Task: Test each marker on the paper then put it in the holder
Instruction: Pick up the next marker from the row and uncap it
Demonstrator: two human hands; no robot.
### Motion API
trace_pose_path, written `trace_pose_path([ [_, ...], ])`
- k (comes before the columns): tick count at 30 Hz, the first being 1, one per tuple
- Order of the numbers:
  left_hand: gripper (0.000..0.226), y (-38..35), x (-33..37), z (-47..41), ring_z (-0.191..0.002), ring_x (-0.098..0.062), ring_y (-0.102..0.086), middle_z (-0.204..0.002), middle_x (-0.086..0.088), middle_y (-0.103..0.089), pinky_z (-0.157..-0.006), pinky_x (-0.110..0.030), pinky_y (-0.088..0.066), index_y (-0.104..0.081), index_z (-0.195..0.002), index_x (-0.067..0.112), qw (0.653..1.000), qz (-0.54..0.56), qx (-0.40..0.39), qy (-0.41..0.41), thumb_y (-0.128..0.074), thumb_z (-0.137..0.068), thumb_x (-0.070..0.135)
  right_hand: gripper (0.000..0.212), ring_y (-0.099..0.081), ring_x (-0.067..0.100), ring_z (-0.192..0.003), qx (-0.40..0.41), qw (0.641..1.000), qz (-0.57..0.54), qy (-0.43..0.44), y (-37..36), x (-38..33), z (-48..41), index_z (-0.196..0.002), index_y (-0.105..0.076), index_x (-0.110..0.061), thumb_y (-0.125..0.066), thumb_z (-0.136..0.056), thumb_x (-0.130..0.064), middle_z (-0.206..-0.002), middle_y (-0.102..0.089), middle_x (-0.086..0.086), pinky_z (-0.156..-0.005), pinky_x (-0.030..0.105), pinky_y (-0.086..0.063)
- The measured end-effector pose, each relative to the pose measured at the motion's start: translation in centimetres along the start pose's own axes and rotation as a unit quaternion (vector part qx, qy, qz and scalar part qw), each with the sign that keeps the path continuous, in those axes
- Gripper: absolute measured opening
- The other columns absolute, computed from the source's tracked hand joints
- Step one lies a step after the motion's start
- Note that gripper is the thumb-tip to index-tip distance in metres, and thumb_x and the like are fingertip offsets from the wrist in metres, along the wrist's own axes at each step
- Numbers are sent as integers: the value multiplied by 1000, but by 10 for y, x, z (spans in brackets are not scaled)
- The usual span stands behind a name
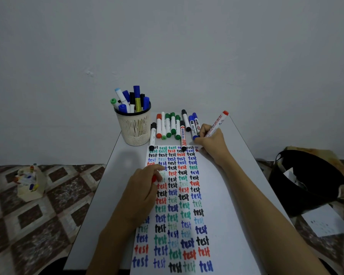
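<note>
My right hand (212, 141) grips a red marker (216, 124) with its tip on the top right corner of the paper (216, 195), where a small red mark shows. The paper is covered with rows of the word "test" in several colours. My left hand (145, 187) rests on the paper's left side, closed on a red cap (153, 178). A cream mesh holder (134, 128) at the table's far left holds several markers. A row of loose markers (173, 127) lies beyond the paper's top edge.
The small white table (99, 205) stands against a plain wall. On the patterned floor to the left sits a small box of markers (29, 183). To the right are a black bin (310, 181) and a sheet of paper (326, 221).
</note>
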State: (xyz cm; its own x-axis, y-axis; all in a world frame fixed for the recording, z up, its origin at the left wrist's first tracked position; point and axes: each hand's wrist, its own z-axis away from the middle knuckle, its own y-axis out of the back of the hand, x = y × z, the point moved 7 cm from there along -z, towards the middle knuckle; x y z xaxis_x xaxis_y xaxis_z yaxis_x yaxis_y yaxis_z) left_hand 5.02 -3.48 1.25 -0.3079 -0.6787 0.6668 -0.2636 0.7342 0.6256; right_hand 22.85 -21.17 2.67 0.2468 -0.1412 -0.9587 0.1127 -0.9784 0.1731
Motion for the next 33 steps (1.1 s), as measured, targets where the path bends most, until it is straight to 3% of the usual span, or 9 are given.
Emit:
trace_pose_path([
  [3,31,1,0,0,-92,-5,-49,-92,15,-54,-80,-24,-42,-48,-111,29,1000,0,8,-3,-33,-87,15,37,-51,5,-51,10,1000,-23,-7,2,1,1,-62,-40,-7,-64,-73,18,-57,-47,2,-51,13,-46],
  [12,23,1,-2,0,-88,-9,-53,-89,10,-55,-77,-33,-46,-48,-102,25,1000,13,12,9,-34,-86,16,34,-55,12,-65,9,1000,18,10,1,-1,1,-64,-41,-7,-67,-75,13,-61,-49,1,-66,15,-51],
  [24,21,1,-1,0,-89,-8,-52,-89,12,-55,-77,-32,-45,-48,-101,25,1000,9,12,6,-34,-87,18,38,-56,15,-70,33,999,18,3,4,1,0,-62,-39,-9,-65,-77,14,-67,-49,8,-64,10,-50],
  [29,20,0,-4,0,-89,-7,-51,-90,13,-55,-77,-31,-45,-47,-102,27,1000,7,10,12,-34,-88,21,38,-54,17,-66,20,1000,-14,-6,4,0,1,-61,-40,-8,-64,-74,18,-62,-48,6,-61,18,-53],
  [33,19,0,-3,0,-89,-8,-52,-90,11,-56,-77,-32,-45,-47,-102,27,1000,6,12,8,-34,-89,22,40,-54,17,-62,55,998,-23,-6,10,4,-1,-60,-39,-10,-67,-72,16,-63,-49,10,-52,19,-50],
])
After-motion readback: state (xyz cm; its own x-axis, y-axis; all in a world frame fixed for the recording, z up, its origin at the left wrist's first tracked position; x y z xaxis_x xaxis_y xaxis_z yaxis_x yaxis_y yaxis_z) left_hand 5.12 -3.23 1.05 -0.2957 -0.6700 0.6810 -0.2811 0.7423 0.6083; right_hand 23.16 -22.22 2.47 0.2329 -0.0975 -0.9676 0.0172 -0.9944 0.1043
